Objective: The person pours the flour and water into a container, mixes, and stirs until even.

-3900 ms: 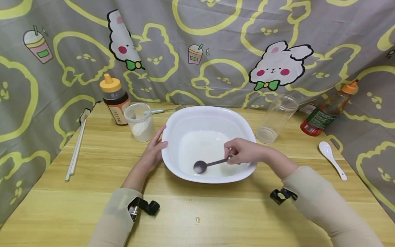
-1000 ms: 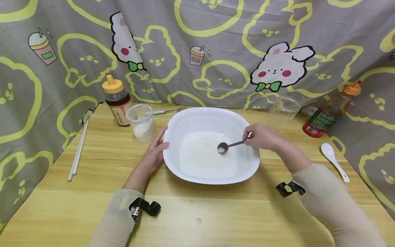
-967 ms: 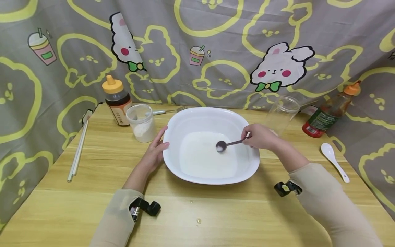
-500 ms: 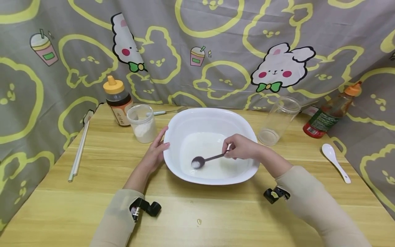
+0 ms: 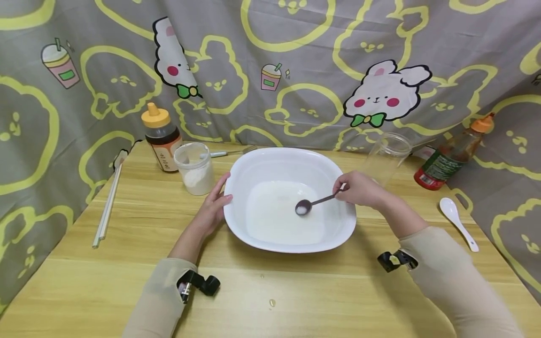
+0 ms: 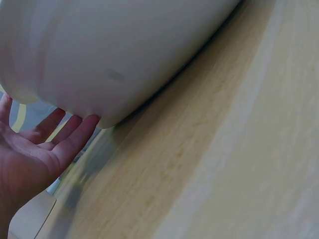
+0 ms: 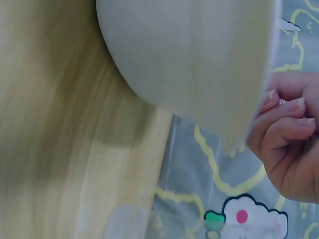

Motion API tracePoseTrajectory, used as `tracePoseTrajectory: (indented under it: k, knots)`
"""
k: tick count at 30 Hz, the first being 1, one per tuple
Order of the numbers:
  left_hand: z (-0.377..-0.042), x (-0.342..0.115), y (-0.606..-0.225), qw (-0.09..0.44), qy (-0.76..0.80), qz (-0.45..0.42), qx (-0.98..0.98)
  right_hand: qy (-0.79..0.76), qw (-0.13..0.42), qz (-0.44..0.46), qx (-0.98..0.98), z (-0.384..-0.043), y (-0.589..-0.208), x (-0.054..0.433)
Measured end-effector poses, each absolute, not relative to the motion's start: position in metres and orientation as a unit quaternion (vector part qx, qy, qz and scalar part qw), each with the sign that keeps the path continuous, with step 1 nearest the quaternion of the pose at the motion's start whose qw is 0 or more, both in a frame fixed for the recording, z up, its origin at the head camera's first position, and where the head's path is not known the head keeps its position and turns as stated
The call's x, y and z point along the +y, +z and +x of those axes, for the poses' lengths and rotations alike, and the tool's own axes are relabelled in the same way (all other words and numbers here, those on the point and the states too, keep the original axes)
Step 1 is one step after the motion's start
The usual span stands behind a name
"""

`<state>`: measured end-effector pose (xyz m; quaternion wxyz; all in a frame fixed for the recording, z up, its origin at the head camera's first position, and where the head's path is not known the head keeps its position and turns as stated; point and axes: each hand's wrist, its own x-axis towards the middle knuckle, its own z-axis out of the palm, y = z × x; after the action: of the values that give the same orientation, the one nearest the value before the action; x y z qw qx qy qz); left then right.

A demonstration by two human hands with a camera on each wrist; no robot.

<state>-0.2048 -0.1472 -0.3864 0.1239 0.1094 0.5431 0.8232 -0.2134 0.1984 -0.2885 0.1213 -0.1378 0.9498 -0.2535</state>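
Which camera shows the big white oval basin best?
The head view: the white oval basin shows its inside and nearly its whole rim. Both wrist views catch just part, mainly its outer wall.

No text is legible: the dark characters on the yellow-capped bottle (image 5: 162,140), left in the head view, and the pale print on the green label (image 5: 441,164), right, are too small.

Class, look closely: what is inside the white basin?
Whitish liquid, and the scoop end of a dark spoon held by the right hand. Whatever the liquid covers cannot be seen.
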Motion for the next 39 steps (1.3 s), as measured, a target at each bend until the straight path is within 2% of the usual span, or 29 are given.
tracePoseTrajectory:
  k: [6,13,19,24,29,32,39]
  knots:
    - [-0.205,-0.147,-0.386,0.125,0.822,0.108,0.545,-0.31,0.093,-0.141,0.936,-0.226,-0.307,0.173]
    - [-0.205,-0.146,-0.387,0.125,0.826,0.107,0.54,-0.353,0.15,-0.186,0.905,-0.215,-0.315,0.139]
    - [-0.205,-0.146,-0.387,0.122,0.825,0.106,0.542,-0.331,0.178,-0.238,0.896,-0.2,-0.31,0.155]
    - [-0.205,-0.146,-0.387,0.124,0.824,0.109,0.543,-0.299,0.139,-0.225,0.917,-0.198,-0.299,0.186]
    - [-0.204,-0.147,-0.386,0.123,0.823,0.113,0.543,-0.255,0.105,-0.159,0.948,-0.206,-0.287,0.201]
    - [-0.204,-0.147,-0.386,0.124,0.824,0.111,0.542,-0.265,0.096,-0.136,0.95,-0.215,-0.291,0.2]
    - [-0.205,-0.147,-0.387,0.127,0.822,0.103,0.545,-0.319,0.076,-0.153,0.932,-0.234,-0.309,0.175]
